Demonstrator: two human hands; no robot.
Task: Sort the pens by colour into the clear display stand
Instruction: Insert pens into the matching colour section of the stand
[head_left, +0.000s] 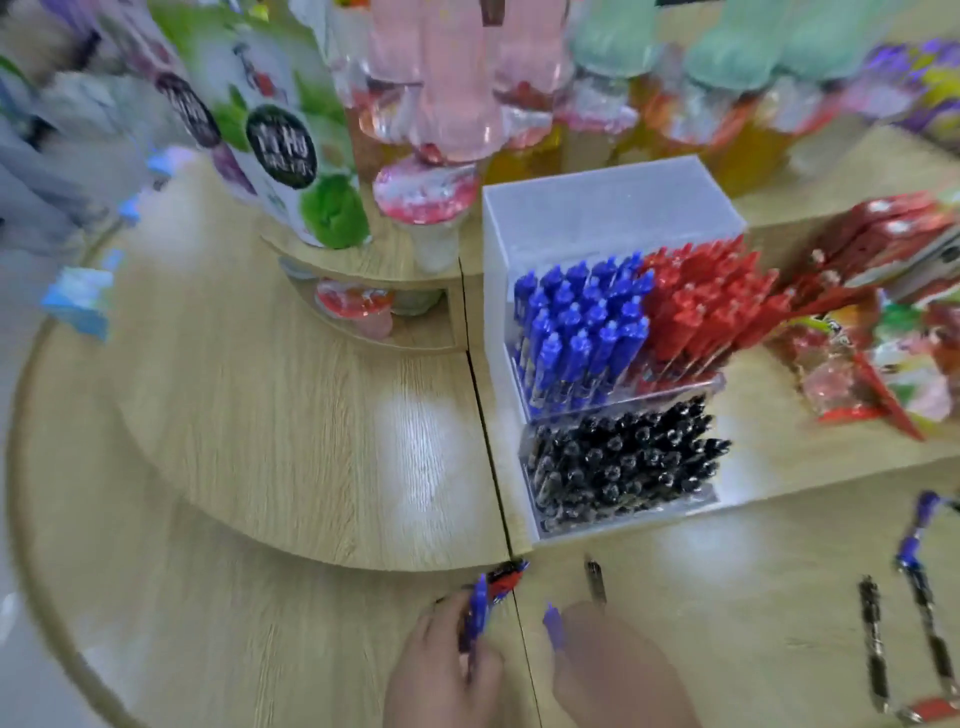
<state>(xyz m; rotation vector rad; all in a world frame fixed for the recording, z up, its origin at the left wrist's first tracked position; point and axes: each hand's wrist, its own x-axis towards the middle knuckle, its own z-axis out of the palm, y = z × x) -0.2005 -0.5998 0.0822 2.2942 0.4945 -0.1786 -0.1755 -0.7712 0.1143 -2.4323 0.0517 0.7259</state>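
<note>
The clear display stand (587, 218) sits on the wooden table, with blue pens (582, 332) at upper left, red pens (706, 306) at upper right and black pens (623, 467) in the lower front tier. My left hand (441, 670) at the bottom edge is shut on a small bunch of pens (491, 590), blue, red and black. Beside it, my right hand (618, 670) holds a blue pen (553, 623), and a black pen (595, 579) pokes out above its fingers. The view is blurred by motion.
Loose black and blue pens (919, 587) lie on the table at the lower right. Red snack packets (857, 364) are piled right of the stand. Bottles and green cartons (291, 156) stand on a round wooden tier behind it.
</note>
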